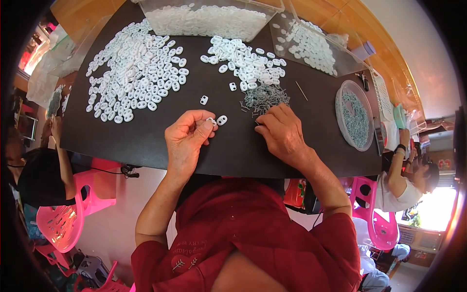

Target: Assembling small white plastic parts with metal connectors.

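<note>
My left hand (186, 141) is closed, pinching a small white plastic piece (210, 121) between thumb and fingertips. Right beside those fingertips lies a white oval two-holed plastic piece (222, 120). A squarish white piece with a hole (204, 100) rests a little farther off. At the near edge of a pile of small grey screws (266, 99), my right hand (283, 135) has its thumb and fingers pressed together. Something tiny and dark shows at its fingertips, too small to name. Behind the screws spreads a heap of white plastic pieces (248, 61), with another squarish piece (232, 86) at its edge.
A large heap of white oval pieces (136, 73) covers the table's left. Clear bins (206, 22) of white parts stand at the back. To the right are a thin stick (301, 91) and a round tub (339, 114) of screws. Other people sit at both sides.
</note>
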`<act>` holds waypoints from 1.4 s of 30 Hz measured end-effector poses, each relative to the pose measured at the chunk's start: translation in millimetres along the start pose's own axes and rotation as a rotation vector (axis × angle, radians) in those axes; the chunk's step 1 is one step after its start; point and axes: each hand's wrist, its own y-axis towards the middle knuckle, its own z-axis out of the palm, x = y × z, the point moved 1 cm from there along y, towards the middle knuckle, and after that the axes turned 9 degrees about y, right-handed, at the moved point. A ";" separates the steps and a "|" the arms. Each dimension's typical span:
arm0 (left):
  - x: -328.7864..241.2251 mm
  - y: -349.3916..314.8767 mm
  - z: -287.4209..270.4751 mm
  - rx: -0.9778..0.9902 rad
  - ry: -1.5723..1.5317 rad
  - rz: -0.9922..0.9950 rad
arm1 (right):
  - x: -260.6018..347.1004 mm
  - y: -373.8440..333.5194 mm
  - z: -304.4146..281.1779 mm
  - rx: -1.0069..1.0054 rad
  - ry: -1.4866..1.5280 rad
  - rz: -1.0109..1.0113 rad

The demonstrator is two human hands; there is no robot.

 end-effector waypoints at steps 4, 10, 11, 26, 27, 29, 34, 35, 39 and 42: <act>0.3 -0.3 -0.6 0.003 0.006 0.018 | -2.5 1.5 5.0 -0.005 -0.045 -0.022; 2.1 -0.8 -0.6 0.024 0.001 0.042 | 3.2 3.1 7.4 -0.014 -0.006 -0.015; 0.9 -1.3 0.0 0.020 0.004 0.043 | 6.4 3.0 7.6 -0.015 -0.001 -0.018; -21.6 -32.4 21.3 0.109 -0.097 -0.011 | 44.6 11.7 2.6 -0.046 0.824 0.290; -21.8 -34.3 22.5 0.113 -0.092 -0.008 | 45.9 9.9 1.6 -0.057 0.869 0.309; -22.1 -38.1 25.1 0.114 -0.083 -0.006 | 48.4 7.3 -1.1 -0.070 0.918 0.328; -24.7 -47.9 30.6 0.103 0.000 -0.012 | 54.0 -2.4 -4.4 -0.034 0.931 0.498; -25.1 -49.4 31.1 0.102 0.003 -0.012 | 54.7 -4.0 -4.7 -0.035 0.934 0.497; -27.3 -55.3 34.6 0.120 0.028 0.007 | 56.0 -8.2 -5.1 -0.036 0.894 0.486; -29.1 -59.7 35.7 0.120 0.058 0.021 | 57.8 -12.1 -5.5 -0.060 0.914 0.468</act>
